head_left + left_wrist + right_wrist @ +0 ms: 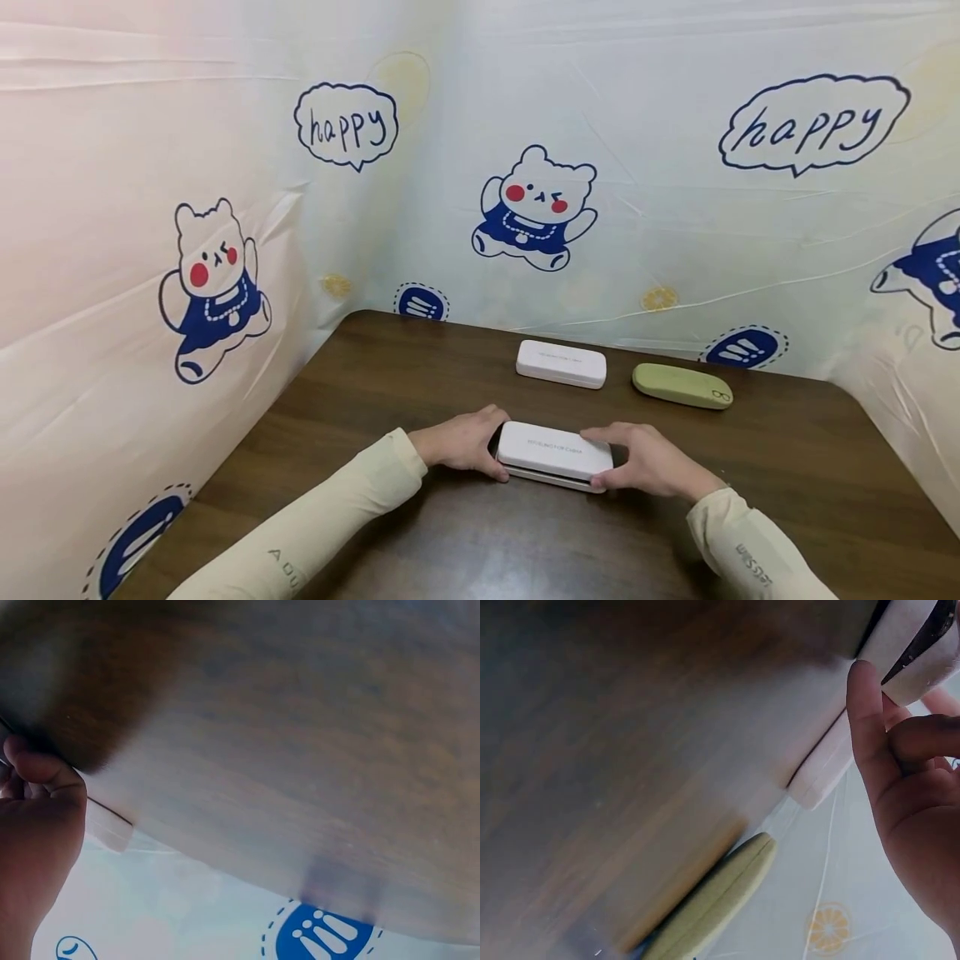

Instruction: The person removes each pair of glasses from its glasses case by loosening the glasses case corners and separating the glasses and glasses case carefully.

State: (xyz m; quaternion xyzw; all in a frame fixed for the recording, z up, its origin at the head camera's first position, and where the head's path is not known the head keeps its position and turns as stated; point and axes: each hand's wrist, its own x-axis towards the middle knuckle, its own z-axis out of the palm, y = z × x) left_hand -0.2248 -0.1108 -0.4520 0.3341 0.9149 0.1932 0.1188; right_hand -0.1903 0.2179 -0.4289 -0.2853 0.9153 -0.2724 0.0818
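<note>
A white glasses case [555,448] with small lettering on its lid lies near the middle of the table, its lid slightly ajar along the front, where a dark gap shows. My left hand [467,442] grips its left end, thumb at the front corner and fingers toward the back. At the other end, my right hand [651,460] holds the case with the thumb low at the front and a finger along the top back edge. The right wrist view shows the dark gap in the end of the white case [904,634] beside the fingers.
Behind the held case stands another white glasses case [561,365], closed. To its right lies a green glasses case [678,387] with a small glasses print. The brown wooden table [360,375] ends at a printed cloth curtain [645,250] at the back and sides.
</note>
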